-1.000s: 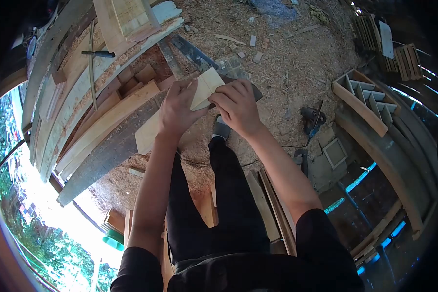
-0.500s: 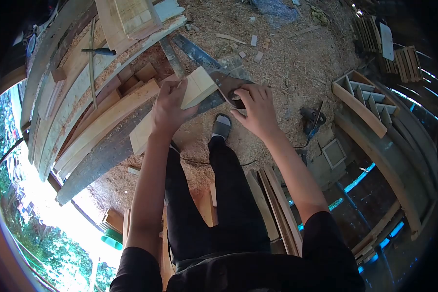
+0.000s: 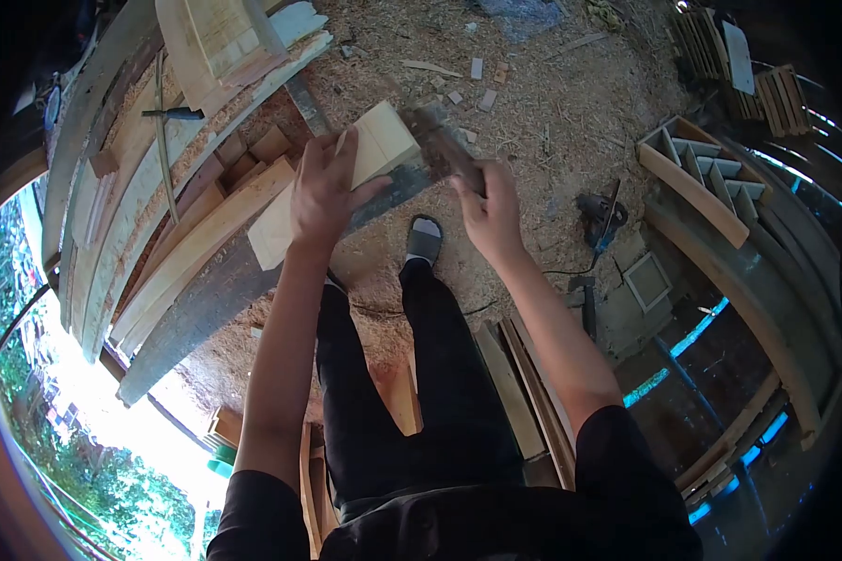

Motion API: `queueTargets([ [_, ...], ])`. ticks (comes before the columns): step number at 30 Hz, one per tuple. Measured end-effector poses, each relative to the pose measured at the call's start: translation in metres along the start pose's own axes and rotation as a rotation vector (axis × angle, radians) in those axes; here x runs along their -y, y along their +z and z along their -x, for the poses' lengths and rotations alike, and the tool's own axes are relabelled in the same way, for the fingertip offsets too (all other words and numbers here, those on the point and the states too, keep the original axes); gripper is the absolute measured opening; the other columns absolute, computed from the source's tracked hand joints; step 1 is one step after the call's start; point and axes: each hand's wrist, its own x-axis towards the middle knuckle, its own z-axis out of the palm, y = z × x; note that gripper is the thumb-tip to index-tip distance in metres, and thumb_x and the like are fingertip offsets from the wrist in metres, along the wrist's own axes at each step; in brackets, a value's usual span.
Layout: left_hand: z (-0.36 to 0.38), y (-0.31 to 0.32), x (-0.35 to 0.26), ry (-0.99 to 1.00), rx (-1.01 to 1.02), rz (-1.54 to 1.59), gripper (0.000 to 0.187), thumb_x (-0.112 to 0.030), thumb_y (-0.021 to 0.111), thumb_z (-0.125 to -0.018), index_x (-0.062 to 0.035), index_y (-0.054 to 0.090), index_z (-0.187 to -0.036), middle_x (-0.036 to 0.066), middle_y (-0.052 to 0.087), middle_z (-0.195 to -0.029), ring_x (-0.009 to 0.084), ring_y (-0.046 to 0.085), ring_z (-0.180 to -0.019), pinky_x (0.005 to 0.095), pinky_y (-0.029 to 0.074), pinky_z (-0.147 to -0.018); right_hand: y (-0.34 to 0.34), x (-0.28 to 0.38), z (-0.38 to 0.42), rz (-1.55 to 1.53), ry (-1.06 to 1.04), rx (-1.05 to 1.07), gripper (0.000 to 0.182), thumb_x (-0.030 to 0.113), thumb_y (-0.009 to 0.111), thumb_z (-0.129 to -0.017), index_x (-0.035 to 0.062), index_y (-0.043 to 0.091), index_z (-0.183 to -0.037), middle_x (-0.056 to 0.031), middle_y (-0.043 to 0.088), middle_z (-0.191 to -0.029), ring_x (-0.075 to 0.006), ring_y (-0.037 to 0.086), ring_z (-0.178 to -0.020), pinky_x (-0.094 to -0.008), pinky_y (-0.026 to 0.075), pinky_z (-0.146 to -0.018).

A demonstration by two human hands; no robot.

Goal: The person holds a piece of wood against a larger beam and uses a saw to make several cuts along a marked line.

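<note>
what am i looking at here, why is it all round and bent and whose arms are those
The picture comes from one camera worn on a person's head, aimed forward and down; its wide lens bends everything into a circle. The two bare arms belong to the wearer, whose black trousers and sandalled foot show below. The left hand presses a pale wooden board down on a dark plank. The right hand grips the handle of a handsaw beside the board's end. Around them lie stacked curved planks, sawdust and offcuts on the ground, a power tool and a wooden slotted frame.
</note>
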Motion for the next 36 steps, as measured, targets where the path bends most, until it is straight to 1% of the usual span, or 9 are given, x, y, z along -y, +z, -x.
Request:
queueTargets([
  [3,-0.013,0.013,-0.006,0.138,-0.020,-0.050,0.088,-0.046,0.093,-0.070,-0.0084,0.066,-0.145,0.017,0.063,-0.130,0.0360,0.069,-0.112,0.0472,0.059,-0.093,-0.017,0.003,0.010,-0.198,0.271,-0.121,0.024,0.021,0.075,-0.101,0.0013,0.061,-0.105,-0.0123,0.060,-0.088,-0.0236,0.060,-0.081,-0.0382,0.047,-0.076],
  [5,-0.021,0.022,-0.016,0.219,-0.021,-0.114,0.086,-0.046,0.093,-0.071,-0.0104,0.066,-0.145,0.016,0.062,-0.132,0.0364,0.066,-0.116,0.0480,0.057,-0.097,-0.038,0.015,0.012,-0.510,0.454,-0.218,0.022,0.022,0.072,-0.105,0.0035,0.061,-0.103,-0.0016,0.052,-0.077,-0.0108,0.047,-0.066,-0.0284,0.039,-0.060],
  [8,-0.029,0.045,-0.023,0.258,0.022,-0.155,0.089,-0.046,0.092,-0.071,-0.0131,0.064,-0.148,0.015,0.061,-0.135,0.0361,0.063,-0.119,0.0497,0.052,-0.104,-0.052,0.020,0.018,-0.596,0.439,-0.326,0.021,0.023,0.071,-0.106,0.0059,0.061,-0.101,0.0060,0.044,-0.074,-0.0039,0.038,-0.065,-0.0256,0.033,-0.057],
  [12,-0.032,0.071,-0.020,0.338,0.083,-0.306,0.092,-0.051,0.089,-0.075,-0.0142,0.058,-0.154,0.015,0.058,-0.138,0.0372,0.060,-0.122,0.0519,0.048,-0.109,-0.064,0.025,0.032,-0.497,0.539,-0.320,0.023,0.025,0.072,-0.106,0.0055,0.061,-0.099,0.0040,0.046,-0.075,-0.0063,0.041,-0.066,-0.0280,0.036,-0.059],
  [17,-0.035,0.067,-0.026,0.201,0.070,-0.161,0.084,-0.054,0.077,-0.091,-0.0112,0.050,-0.158,0.016,0.055,-0.144,0.0399,0.054,-0.131,0.0536,0.044,-0.113,-0.062,0.023,0.043,-0.441,0.196,-0.387,0.031,0.032,0.075,-0.104,0.0044,0.062,-0.096,-0.0008,0.058,-0.081,-0.0095,0.054,-0.075,-0.0298,0.044,-0.066],
  [21,-0.047,0.089,-0.021,0.191,0.026,-0.273,0.071,-0.051,0.068,-0.099,-0.0106,0.052,-0.155,0.016,0.055,-0.148,0.0406,0.052,-0.137,0.0538,0.040,-0.117,-0.064,0.034,0.049,-0.567,0.231,-0.427,0.033,0.035,0.073,-0.104,0.0038,0.062,-0.100,-0.0014,0.061,-0.082,-0.0095,0.057,-0.074,-0.0274,0.045,-0.067],
  [23,-0.051,0.101,-0.023,0.165,0.004,-0.429,0.062,-0.049,0.059,-0.105,-0.0103,0.054,-0.153,0.017,0.055,-0.151,0.0397,0.049,-0.142,0.0538,0.036,-0.120,-0.066,0.042,0.048,-0.893,0.539,-0.260,0.033,0.036,0.071,-0.106,0.0042,0.060,-0.104,-0.0006,0.060,-0.080,-0.0086,0.055,-0.069,-0.0260,0.044,-0.063],
  [30,-0.075,0.123,-0.046,0.071,0.037,-0.323,0.058,-0.048,0.054,-0.107,-0.0099,0.056,-0.150,0.017,0.057,-0.153,0.0380,0.048,-0.146,0.0543,0.033,-0.122,-0.071,0.041,0.044,-1.072,0.316,-0.415,0.027,0.031,0.067,-0.109,0.0067,0.057,-0.101,0.0009,0.058,-0.076,-0.0046,0.050,-0.063,-0.0239,0.038,-0.056],
  [36,-0.080,0.126,-0.054,-0.015,-0.046,-0.321,0.053,-0.045,0.049,-0.109,-0.0098,0.061,-0.147,0.017,0.060,-0.150,0.0378,0.048,-0.146,0.0572,0.031,-0.123,-0.092,0.036,0.037,-0.973,0.529,-0.308,0.034,0.035,0.068,-0.107,0.0069,0.054,-0.095,-0.0017,0.059,-0.076,-0.0078,0.053,-0.063,-0.0276,0.042,-0.057],
])
